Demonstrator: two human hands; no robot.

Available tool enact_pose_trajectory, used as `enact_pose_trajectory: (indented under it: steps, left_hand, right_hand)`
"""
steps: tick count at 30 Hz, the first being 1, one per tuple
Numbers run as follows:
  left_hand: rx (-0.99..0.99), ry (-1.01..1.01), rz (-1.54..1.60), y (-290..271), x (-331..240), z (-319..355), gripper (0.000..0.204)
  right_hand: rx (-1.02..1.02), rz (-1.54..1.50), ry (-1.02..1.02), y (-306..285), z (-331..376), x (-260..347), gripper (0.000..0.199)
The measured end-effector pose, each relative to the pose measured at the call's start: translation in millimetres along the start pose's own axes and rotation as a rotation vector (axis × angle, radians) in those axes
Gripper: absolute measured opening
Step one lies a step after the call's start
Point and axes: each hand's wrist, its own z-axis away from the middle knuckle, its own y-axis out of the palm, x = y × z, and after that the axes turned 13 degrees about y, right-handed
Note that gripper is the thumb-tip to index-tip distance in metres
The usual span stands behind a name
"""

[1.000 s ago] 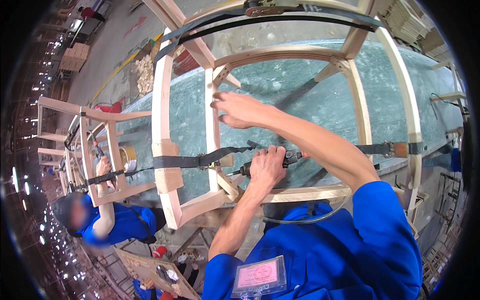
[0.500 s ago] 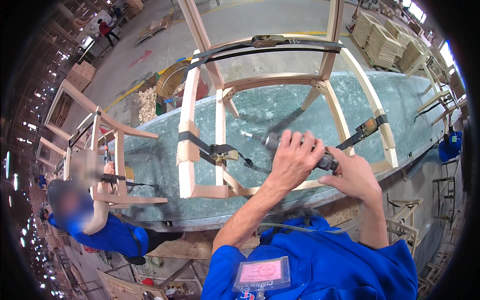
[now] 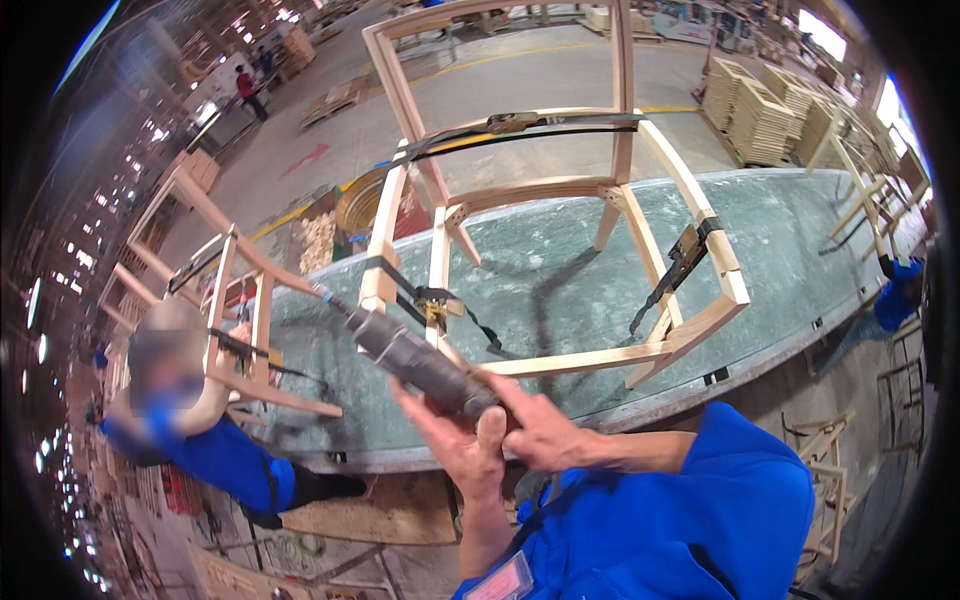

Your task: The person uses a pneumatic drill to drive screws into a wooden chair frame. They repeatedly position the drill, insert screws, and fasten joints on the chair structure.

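Observation:
Both my hands are at a dark grey, cylindrical power screwdriver, its slim tip pointing up and left past the near left corner of a wooden chair frame. My left hand supports its body from below, thumb raised beside the rear end. My right hand closes round that rear end; some fingers are hidden. The pale chair frame stands on the green-topped workbench. Black ratchet straps bind its sides, and another strap with a metal buckle crosses its back.
At left a co-worker in blue works at a second strapped chair frame. Further frames and another person are at the right. Beyond the bench stand a round bin, a box of wood offcuts and stacked wooden parts.
The screwdriver has swung left and nearer to me, from over the chair seat opening to its near left corner. My left hand has gone from on top of it to underneath.

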Motion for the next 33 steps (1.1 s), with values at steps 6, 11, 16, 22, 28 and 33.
enact_pose_trajectory:
  steps: [6,11,16,22,28,33]
  left_hand:
    - [-0.491,0.058,-0.528,-7,-34,46,0.096]
    - [-0.709,-0.181,-0.531,-11,-77,132,0.093]
    - [-0.918,-0.15,-0.609,-7,-106,250,0.089]
    - [-0.992,-0.104,-0.348,14,-117,324,0.09]
    - [-0.736,-0.121,-0.159,33,-90,303,0.093]
    - [-0.735,-0.178,-0.049,46,-66,267,0.086]
  right_hand:
    - [0.454,-0.045,-0.17,29,30,-25,0.116]
    - [0.594,0.13,-0.438,-12,26,-35,0.04]
    - [0.034,0.564,-0.388,-29,-34,-83,0.05]
    - [0.148,0.859,0.014,-45,-85,-127,0.076]
    - [0.327,0.835,0.147,-51,-102,-140,0.079]
    - [0.443,0.777,0.207,-56,-104,-139,0.075]
